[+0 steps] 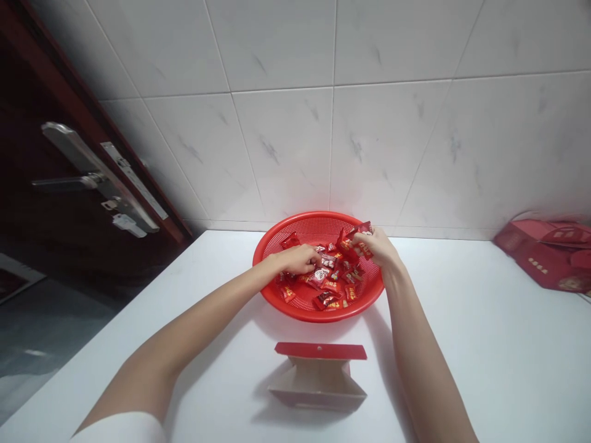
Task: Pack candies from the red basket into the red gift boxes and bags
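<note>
Over the red basket [318,317], the right hand [381,247] grips red packets [362,245] that could slip if bunched loosely, while the left hand [301,259] curls below, its hold impossible to tell.

Basket [318,317]: glossy, perforated plastic shone, centre.
Wrappers [321,277]: crinkled film glinted.
Carton [318,400]: paperboard looked smooth, lower centre.
Door handle [95,179]: metal gleamed, far left.

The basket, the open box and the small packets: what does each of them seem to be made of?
Basket: probably plastic, smooth and slightly glossy; the rim looks moulded and the wall is finely perforated.
Box: likely thin card, pale inside with a red flap; its sides fold along creases.
Packets: shiny film or foil, judging by crinkles and glints; contents are hidden.
</note>
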`<state>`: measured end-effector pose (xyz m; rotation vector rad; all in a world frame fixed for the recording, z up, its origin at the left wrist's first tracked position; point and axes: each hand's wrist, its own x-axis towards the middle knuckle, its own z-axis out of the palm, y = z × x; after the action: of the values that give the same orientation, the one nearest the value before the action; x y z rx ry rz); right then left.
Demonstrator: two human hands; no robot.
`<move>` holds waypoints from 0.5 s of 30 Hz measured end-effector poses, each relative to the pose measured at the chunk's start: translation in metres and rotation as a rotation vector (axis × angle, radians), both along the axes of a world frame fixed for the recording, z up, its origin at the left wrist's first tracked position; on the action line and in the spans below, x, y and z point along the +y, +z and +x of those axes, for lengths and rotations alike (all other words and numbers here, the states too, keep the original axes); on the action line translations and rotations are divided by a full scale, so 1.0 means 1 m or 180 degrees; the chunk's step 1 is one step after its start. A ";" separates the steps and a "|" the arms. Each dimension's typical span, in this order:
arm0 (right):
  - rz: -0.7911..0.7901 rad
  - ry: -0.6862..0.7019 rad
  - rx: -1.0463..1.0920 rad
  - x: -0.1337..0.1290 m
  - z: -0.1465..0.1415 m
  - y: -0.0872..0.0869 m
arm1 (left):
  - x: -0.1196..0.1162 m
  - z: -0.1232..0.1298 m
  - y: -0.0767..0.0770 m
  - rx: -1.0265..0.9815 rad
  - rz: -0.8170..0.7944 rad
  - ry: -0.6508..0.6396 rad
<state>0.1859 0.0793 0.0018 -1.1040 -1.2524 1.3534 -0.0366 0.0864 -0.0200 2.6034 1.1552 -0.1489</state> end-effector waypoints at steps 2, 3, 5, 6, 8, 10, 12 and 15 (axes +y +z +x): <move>-0.0014 -0.0017 -0.0010 0.000 0.000 0.000 | 0.000 0.000 0.000 -0.0014 -0.0024 0.0002; -0.0016 -0.0026 -0.0016 0.000 0.000 0.000 | 0.000 0.000 0.000 -0.0030 -0.0026 -0.0001; -0.0019 -0.0034 -0.0031 0.000 -0.001 0.000 | 0.000 -0.001 -0.001 -0.0075 -0.0012 -0.0023; -0.0024 -0.0039 -0.0042 0.000 -0.001 0.000 | 0.000 -0.002 -0.001 -0.0098 -0.0001 -0.0038; -0.0018 -0.0053 -0.0079 0.001 0.000 -0.001 | 0.001 -0.003 -0.003 -0.0144 0.0014 -0.0064; 0.0030 -0.0039 -0.0139 0.002 0.000 -0.002 | 0.002 -0.005 -0.006 -0.0172 0.0028 -0.0063; 0.0103 0.0000 -0.0174 0.003 0.000 -0.004 | 0.004 -0.006 -0.008 -0.0182 0.0029 -0.0061; 0.0180 0.0022 -0.0143 0.004 0.001 -0.005 | 0.004 -0.006 -0.009 -0.0167 -0.0032 -0.0039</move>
<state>0.1868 0.0829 -0.0033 -1.0972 -1.3202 1.2969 -0.0429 0.0908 -0.0286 2.5899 1.1180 -0.0884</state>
